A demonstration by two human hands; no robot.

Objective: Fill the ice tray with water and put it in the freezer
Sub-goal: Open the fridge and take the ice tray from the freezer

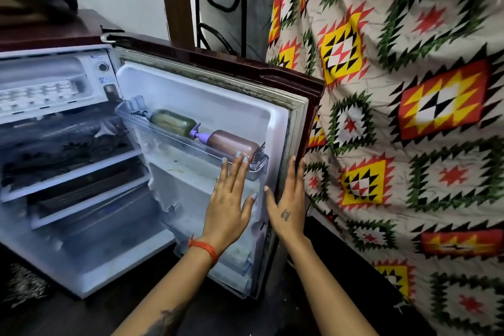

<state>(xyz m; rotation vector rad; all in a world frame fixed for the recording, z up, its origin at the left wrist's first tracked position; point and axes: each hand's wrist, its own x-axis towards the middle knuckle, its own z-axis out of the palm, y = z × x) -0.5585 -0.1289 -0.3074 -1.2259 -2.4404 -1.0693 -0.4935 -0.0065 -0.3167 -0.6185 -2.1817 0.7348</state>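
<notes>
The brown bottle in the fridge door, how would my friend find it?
Look at the open fridge door and its clear top shelf. Two bottles lie there on their sides. Yours is the brown bottle with the purple cap, nearer the door's outer edge; the green bottle lies nearer the hinge.

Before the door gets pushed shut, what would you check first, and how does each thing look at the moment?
1. Ice tray in the freezer: a pale tray shows behind the freezer flap at the top. Ok, though whether it holds water, cannot tell.
2. Left hand flat on the door's inner face, holding nothing: ok.
3. Right hand flat by the door's edge, near the seal: fingers could be caught. Not ok until moved.
4. Two bottles lying in the door shelf: inside the rail, ok.
5. Curtain hangs close to the door's outer side: apart or touching, cannot tell.
</notes>
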